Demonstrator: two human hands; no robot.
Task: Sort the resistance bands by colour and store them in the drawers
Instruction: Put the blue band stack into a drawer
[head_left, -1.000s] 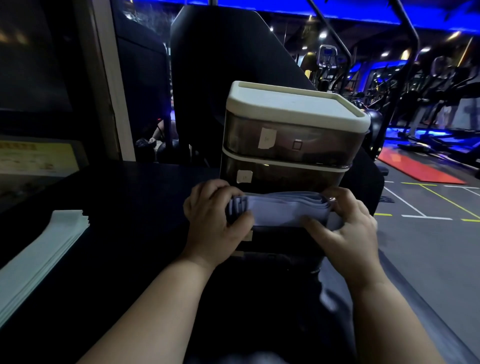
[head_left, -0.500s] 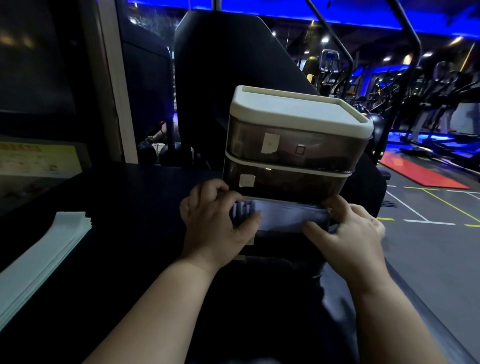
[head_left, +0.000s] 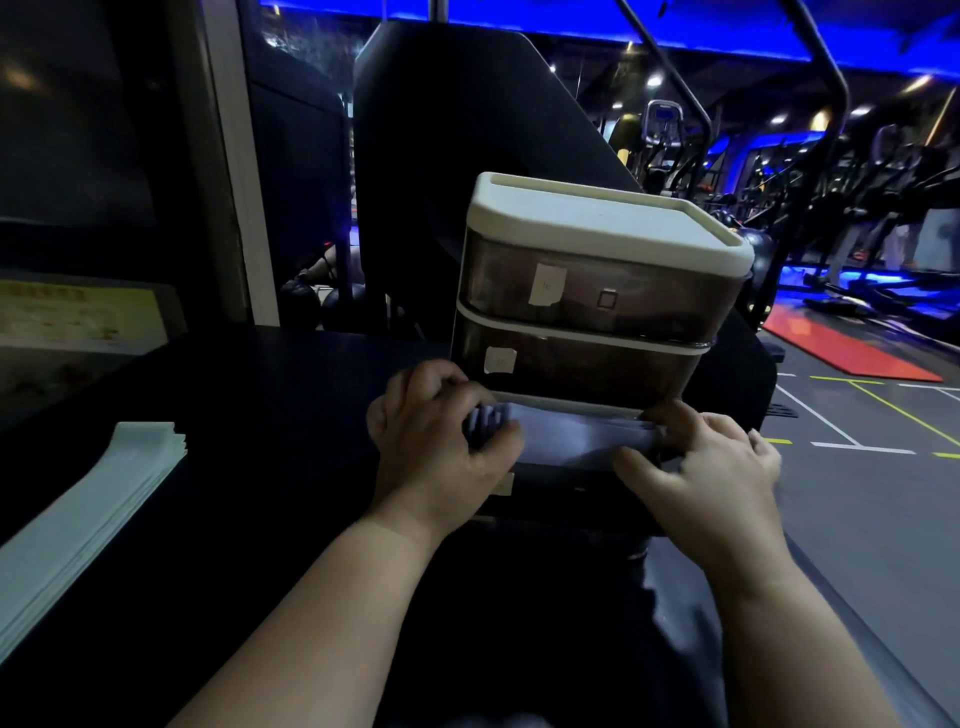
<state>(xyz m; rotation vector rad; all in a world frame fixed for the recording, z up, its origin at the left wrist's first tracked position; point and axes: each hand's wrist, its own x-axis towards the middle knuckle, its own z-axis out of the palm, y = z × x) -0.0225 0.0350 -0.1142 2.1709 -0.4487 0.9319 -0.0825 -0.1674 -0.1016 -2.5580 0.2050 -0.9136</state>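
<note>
Left hand (head_left: 441, 447): fingers curled over the left end of the stack of lilac bands (head_left: 576, 436), thumb pressed across its front face. The folded edges show just beside the thumb.

Right hand (head_left: 717, 473): thumb laid along the stack's lower front edge and forefinger hooked over the right end, so it pinches that end. The outer fingers are blurred and I cannot tell how they lie.

The stack spans the gap between my two grips, lying level and lengthwise.

Landmark: drawer unit (head_left: 597, 228), with a white top and smoked fronts. The stack sits at the mouth of the unit's lowest drawer (head_left: 561, 491), directly under the middle drawer (head_left: 597, 374) and above the lowest drawer's dark front wall. Whether it rests on the drawer floor, I cannot tell. The top drawer (head_left: 623, 291) and the middle drawer are pushed in, each with a pale label on the left of its front.

The unit stands on a dark table (head_left: 260, 415). Well to the left of the unit, a pile of pale green bands (head_left: 93, 509) lies flat on the table.
</note>
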